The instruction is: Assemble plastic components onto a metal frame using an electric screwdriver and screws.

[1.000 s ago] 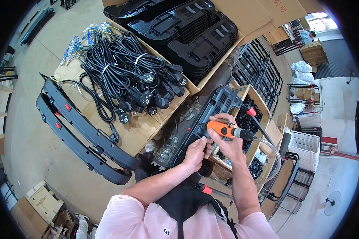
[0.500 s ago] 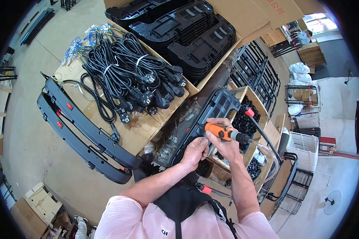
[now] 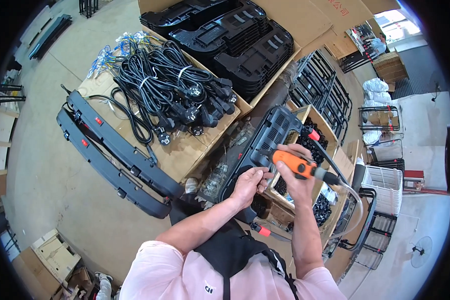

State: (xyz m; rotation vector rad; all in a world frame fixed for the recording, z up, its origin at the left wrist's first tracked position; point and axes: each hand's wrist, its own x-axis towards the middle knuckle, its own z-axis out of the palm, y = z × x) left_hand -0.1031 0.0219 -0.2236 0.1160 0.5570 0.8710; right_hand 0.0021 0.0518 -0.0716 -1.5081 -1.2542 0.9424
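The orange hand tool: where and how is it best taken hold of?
Probably by its orange body, coming from the near right side, as the right hand holds it: that part is thick and rounded enough to wrap around. The dark end looks a poorer grip, since the clear hose leaves there.

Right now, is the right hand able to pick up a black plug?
Probably not: the right hand is closed around the orange tool, so it seems unable to grip a plug without letting go.
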